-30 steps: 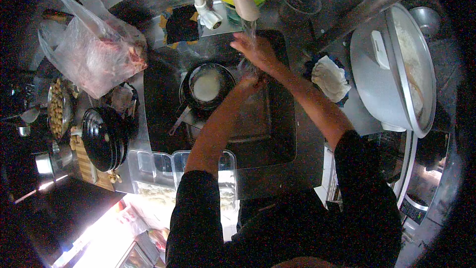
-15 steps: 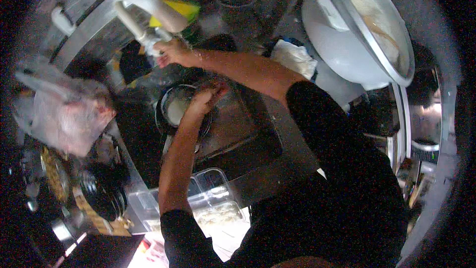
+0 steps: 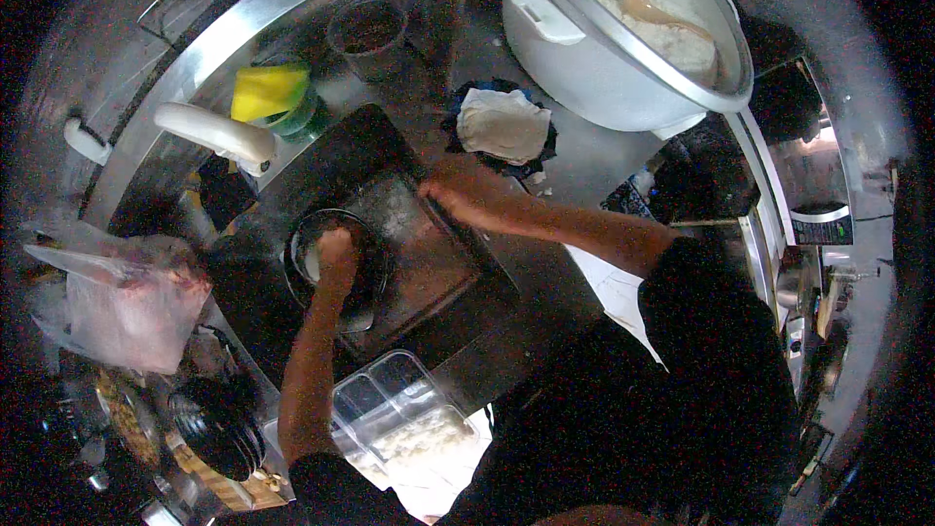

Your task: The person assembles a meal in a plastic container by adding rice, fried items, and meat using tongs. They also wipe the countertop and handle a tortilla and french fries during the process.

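My left hand (image 3: 338,248) reaches down into a dark round bowl (image 3: 370,287) in the sink (image 3: 429,263). Its fingers look curled, and their tips are hidden. Something pale (image 3: 313,259) shows in the bowl beside them; whether I hold it, I cannot make out. My right hand (image 3: 450,197) is over the right part of the sink, apart from the bowl, its fingers smeared by motion. A white curved faucet (image 3: 216,131) stands at the sink's far left, away from both hands.
A large white pot (image 3: 594,68) of rice with a wooden paddle (image 3: 667,18) stands far right. A folded white cloth (image 3: 504,126) lies near it. Around the sink are a yellow sponge (image 3: 268,93), a clear tub (image 3: 368,34), a plastic bag (image 3: 136,307) and a divided clear container (image 3: 390,394).
My right hand has left the faucet and moved rightward over the sink. My left hand has gone from above the bowl down into it. The whole view has shifted.
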`<state>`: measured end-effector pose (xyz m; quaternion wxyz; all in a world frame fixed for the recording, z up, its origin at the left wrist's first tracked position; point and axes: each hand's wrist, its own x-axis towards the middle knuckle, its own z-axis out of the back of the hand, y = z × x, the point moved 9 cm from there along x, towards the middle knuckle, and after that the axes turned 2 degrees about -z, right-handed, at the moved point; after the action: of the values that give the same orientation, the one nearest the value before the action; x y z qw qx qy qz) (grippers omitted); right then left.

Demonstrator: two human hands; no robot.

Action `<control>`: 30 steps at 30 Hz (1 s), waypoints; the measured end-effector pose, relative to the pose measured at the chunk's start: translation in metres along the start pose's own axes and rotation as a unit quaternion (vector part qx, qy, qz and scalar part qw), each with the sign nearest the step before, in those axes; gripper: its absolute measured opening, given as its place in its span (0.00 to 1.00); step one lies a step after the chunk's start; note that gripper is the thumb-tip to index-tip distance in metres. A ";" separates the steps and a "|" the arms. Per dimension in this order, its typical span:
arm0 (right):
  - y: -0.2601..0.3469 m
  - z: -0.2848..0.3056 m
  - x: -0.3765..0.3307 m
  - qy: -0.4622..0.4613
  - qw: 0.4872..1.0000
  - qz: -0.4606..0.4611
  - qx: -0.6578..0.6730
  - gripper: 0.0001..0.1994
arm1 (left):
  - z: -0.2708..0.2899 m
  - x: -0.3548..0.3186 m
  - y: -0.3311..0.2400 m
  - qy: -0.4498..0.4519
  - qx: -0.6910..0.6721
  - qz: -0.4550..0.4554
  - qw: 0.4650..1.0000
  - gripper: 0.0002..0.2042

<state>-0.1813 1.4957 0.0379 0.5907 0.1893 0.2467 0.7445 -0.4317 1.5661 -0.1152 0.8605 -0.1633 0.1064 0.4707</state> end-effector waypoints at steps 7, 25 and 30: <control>-0.062 0.095 -0.084 -0.155 0.955 -0.136 -0.211 0.27 | 0.085 -0.014 -0.068 0.012 0.011 0.040 0.999 0.17; 0.077 0.143 -0.058 -0.167 0.978 0.084 0.097 0.14 | 0.160 0.000 -0.116 0.011 -0.076 -0.167 0.983 0.16; 0.053 0.127 -0.066 -0.174 0.923 0.128 0.318 0.16 | 0.164 0.003 -0.132 0.100 -0.533 -0.037 0.839 0.24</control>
<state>-0.1348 1.4407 0.1722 0.4326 0.5237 0.3377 0.6516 -0.3139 1.5641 0.0593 0.6419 -0.6467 -0.0812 0.4038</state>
